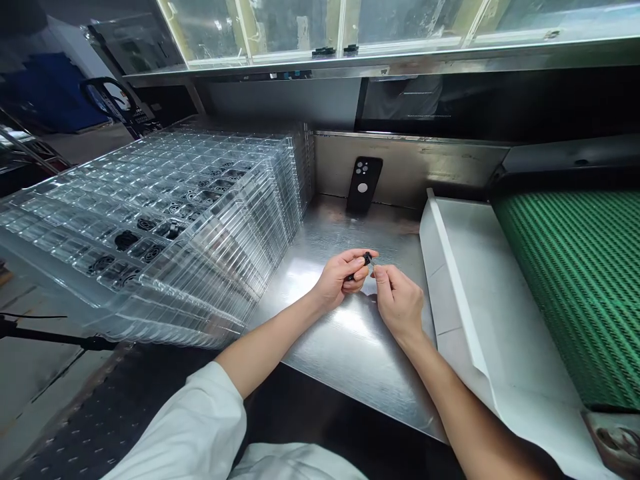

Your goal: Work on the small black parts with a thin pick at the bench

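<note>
The left hand [343,280] clenches a small black part [367,259] above the steel table [345,353], near stacked clear trays [175,220]; the right hand [397,300] pinches just beside it, whether on it I cannot tell.

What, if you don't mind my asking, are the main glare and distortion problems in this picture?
In the head view, glare whitens the stainless steel bench beneath the left hand and right hand; wide-angle distortion skews the stacked clear plastic trays and green ribbed belt towards the frame edges; the small black part is too small to show detail.
</note>
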Action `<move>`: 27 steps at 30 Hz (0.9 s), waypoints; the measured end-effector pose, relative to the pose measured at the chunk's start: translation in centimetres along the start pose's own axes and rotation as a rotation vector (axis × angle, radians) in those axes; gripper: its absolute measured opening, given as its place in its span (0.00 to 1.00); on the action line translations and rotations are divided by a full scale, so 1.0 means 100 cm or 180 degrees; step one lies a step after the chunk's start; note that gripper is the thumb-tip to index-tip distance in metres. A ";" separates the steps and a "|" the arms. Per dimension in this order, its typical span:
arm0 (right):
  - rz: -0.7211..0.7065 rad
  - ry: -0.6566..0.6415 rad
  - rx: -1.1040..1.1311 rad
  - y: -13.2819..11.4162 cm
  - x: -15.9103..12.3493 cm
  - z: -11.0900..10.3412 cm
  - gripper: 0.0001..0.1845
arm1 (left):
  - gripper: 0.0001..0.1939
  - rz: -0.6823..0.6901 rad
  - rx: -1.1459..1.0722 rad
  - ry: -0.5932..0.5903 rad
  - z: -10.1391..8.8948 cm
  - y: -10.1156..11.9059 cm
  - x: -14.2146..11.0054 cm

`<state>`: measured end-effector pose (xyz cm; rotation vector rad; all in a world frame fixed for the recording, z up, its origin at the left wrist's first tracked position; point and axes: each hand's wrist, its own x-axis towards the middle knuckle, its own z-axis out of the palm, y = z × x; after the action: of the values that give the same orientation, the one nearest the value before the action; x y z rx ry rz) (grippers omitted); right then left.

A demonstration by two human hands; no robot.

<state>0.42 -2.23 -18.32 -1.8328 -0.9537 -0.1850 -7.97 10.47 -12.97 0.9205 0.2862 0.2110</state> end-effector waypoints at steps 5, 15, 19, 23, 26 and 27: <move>0.0015 -0.0055 0.0064 0.001 0.001 0.000 0.28 | 0.20 -0.0031 -0.0012 -0.0021 0.001 0.000 0.001; 0.0134 0.0186 0.0619 -0.002 0.004 0.000 0.20 | 0.20 -0.0350 0.0114 0.0011 0.001 -0.004 0.002; 0.0102 0.0156 0.0709 -0.003 0.006 0.000 0.20 | 0.22 -0.0358 0.0320 0.0039 0.005 -0.005 0.000; 0.0036 0.0203 0.0729 -0.003 0.006 0.000 0.22 | 0.25 -0.0315 0.0547 0.0101 0.005 -0.006 0.001; 0.0032 0.0258 0.0729 -0.003 0.006 -0.001 0.20 | 0.23 -0.0276 0.0448 0.0227 0.000 -0.010 0.004; 0.0006 0.0273 0.0724 -0.004 0.006 -0.001 0.19 | 0.20 -0.0271 0.0365 0.0310 -0.002 -0.011 0.005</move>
<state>0.58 -1.97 -17.67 -1.6046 -0.8761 -0.1463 -7.48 10.12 -14.09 1.0108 0.4301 0.1624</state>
